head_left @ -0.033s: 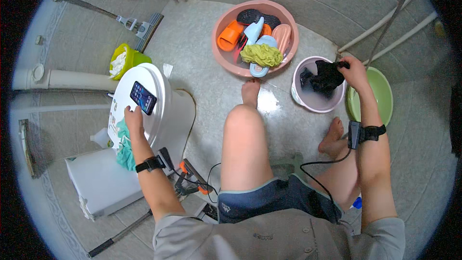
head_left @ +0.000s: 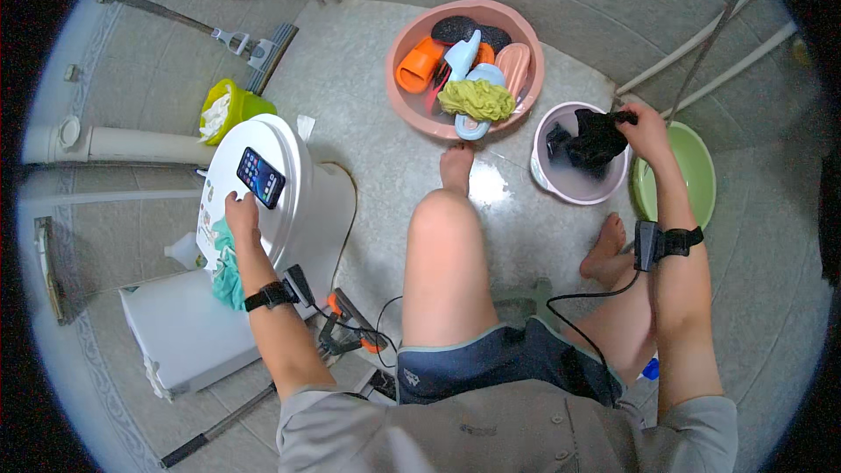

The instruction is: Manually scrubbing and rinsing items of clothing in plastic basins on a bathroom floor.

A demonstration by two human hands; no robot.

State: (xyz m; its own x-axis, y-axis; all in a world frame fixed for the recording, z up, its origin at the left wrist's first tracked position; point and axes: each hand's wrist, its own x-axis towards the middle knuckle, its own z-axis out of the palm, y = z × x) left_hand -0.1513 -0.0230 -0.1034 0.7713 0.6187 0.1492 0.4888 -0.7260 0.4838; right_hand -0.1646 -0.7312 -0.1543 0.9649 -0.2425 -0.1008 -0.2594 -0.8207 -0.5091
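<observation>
My right hand point(head_left: 646, 133) is closed on the upper edge of a wet black cloth point(head_left: 600, 140). The cloth hangs over the right side of a small white-and-pink basin point(head_left: 569, 194), its lower part in cloudy water. Whether it is a garment I cannot tell. On the white toilet lid point(head_left: 229, 153) lies a phone point(head_left: 261, 178) with its screen lit. My left hand point(head_left: 243, 213) is just below the phone, thumb and forefinger apart and nothing visible between them; its other fingers are partly hidden. A teal cloth point(head_left: 228, 276) lies beside that wrist.
A large pink tub point(head_left: 399, 112) holds several slippers and a yellow-green cloth point(head_left: 477, 101). Right of the small basin stands a green basin point(head_left: 701, 177), partly behind my forearm. A lime bucket point(head_left: 256, 105) and a mop point(head_left: 263, 54) are at the left. Pipes point(head_left: 731, 70) run along the right wall.
My left hand has shifted very slightly left, away from the phone. My right hand and the black cloth look almost the same.
</observation>
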